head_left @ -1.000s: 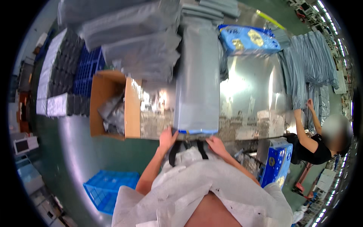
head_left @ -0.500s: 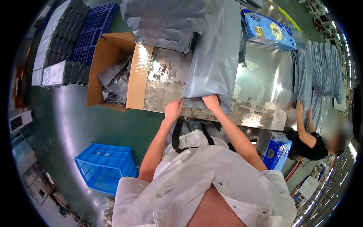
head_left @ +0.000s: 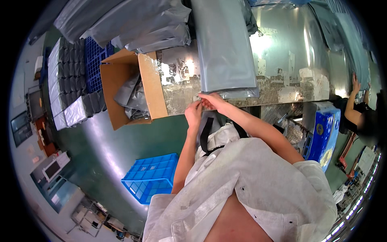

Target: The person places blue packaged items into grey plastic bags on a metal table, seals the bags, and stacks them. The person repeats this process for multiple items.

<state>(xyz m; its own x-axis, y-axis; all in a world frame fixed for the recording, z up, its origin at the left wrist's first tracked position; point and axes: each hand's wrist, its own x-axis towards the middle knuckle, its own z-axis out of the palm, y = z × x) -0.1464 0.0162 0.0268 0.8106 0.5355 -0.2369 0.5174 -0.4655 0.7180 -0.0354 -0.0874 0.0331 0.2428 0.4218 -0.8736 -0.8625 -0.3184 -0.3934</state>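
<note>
A flat stack of grey plastic bags lies lengthwise on the metal table, its near edge close to the table's front. At the near left corner of this stack my two hands meet. My left hand is closed in a pinch with its fingertips up, just off the table edge. Reaching across from the right, my right hand has its fingers bent together at the corner, close to the left fingertips. What lies between the fingers of either hand is too small to make out.
Left of the hands stands an open cardboard box with crumpled grey plastic inside. Grey bags are heaped behind it. A blue crate sits on the floor. At the right, a co-worker's arm reaches toward other grey bags.
My right hand has left the middle of the stack's near edge and moved left to its corner, beside my left hand. The near edge, lifted and folded before, now lies flatter. The view has shifted.
</note>
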